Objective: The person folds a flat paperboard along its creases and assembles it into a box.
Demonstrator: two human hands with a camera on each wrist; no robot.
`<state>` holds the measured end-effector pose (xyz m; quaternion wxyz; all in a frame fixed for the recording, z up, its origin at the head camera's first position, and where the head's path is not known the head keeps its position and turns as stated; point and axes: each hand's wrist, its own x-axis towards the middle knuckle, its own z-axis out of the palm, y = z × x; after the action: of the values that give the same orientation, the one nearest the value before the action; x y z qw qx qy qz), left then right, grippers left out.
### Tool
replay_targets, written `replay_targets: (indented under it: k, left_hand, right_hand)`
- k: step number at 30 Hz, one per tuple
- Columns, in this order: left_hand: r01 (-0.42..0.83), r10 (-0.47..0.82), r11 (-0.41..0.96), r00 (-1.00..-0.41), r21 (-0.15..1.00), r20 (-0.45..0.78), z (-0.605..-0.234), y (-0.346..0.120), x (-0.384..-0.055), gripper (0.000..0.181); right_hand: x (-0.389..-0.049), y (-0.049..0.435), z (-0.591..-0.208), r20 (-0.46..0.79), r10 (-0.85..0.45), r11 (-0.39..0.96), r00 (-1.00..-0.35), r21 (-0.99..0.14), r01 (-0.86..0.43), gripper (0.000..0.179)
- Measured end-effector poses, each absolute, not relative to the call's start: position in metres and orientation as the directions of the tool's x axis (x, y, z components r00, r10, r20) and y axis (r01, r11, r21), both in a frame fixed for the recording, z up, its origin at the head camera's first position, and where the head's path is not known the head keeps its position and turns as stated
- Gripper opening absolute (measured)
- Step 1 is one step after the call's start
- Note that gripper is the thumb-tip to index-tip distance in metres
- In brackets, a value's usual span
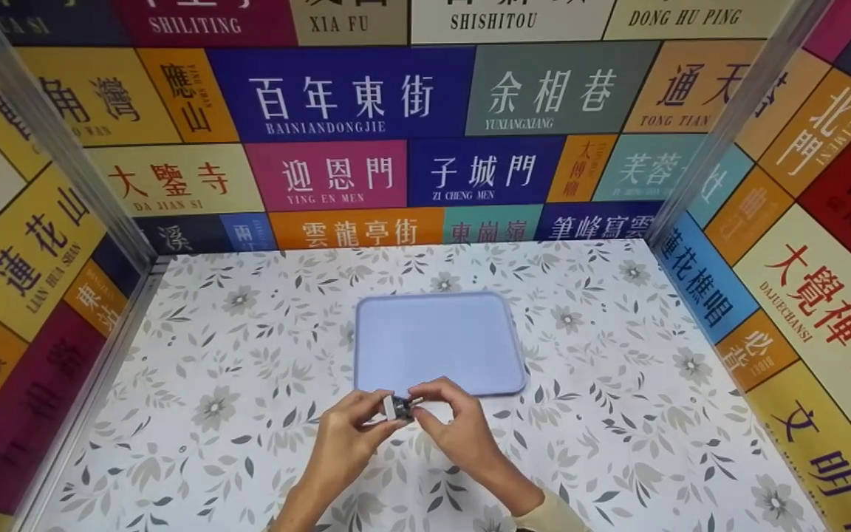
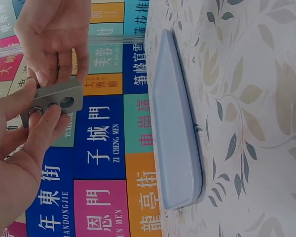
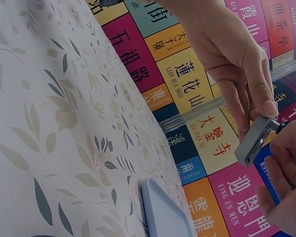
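A small grey metal block (image 2: 69, 93) with round holes is held up over the front of the table. My left hand (image 1: 348, 428) pinches it between thumb and fingers; in the left wrist view the left hand (image 2: 19, 143) has fingertips across its holed face. A threaded screw (image 3: 274, 125) sticks out from the block (image 3: 254, 140) in the right wrist view. My right hand (image 1: 462, 428) pinches the screw's outer end (image 1: 417, 400) between thumb and forefinger. The right hand (image 3: 288, 177) partly hides the screw's end, and how deep it sits cannot be seen.
A pale blue tray (image 1: 440, 343) lies on the flower-patterned table (image 1: 263, 347), just beyond both hands. Panels with printed place names (image 1: 337, 96) stand at the back and both sides, with clear posts (image 1: 728, 125) at the corners.
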<state>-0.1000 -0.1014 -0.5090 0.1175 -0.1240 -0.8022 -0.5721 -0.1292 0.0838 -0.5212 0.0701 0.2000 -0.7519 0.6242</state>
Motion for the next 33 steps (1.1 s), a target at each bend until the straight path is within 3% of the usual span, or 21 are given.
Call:
replay_targets:
  k: [6, 10, 20, 33]
  left_hand:
    - [0.345, 0.044, 0.310, -0.936, 0.886, 0.349, -0.5093, -0.1015, -0.1008, 0.034]
    - [0.339, 0.044, 0.309, -0.938, 0.888, 0.343, -0.5087, -0.1019, -0.1012, 0.034]
    - [0.349, 0.036, 0.310, -0.934, 0.884, 0.356, -0.5097, -0.1024, -0.1008, 0.033]
    - [0.339, 0.061, 0.332, -0.939, 0.880, 0.339, -0.5095, -0.1029, -0.1002, 0.032]
  right_hand:
    - [-0.1281, 0.0877, -0.5172, 0.240, -0.182, 0.151, -0.953, -0.951, -0.269, 0.005]
    - [-0.1287, 0.0877, -0.5166, 0.179, -0.237, 0.157, -0.955, -0.963, -0.219, 0.015]
    - [-0.1286, 0.0830, -0.5194, 0.227, -0.242, 0.155, -0.943, -0.951, -0.269, 0.007]
    - [-0.1283, 0.0819, -0.5172, 0.321, -0.224, 0.098, -0.920, -0.932, -0.349, 0.015]
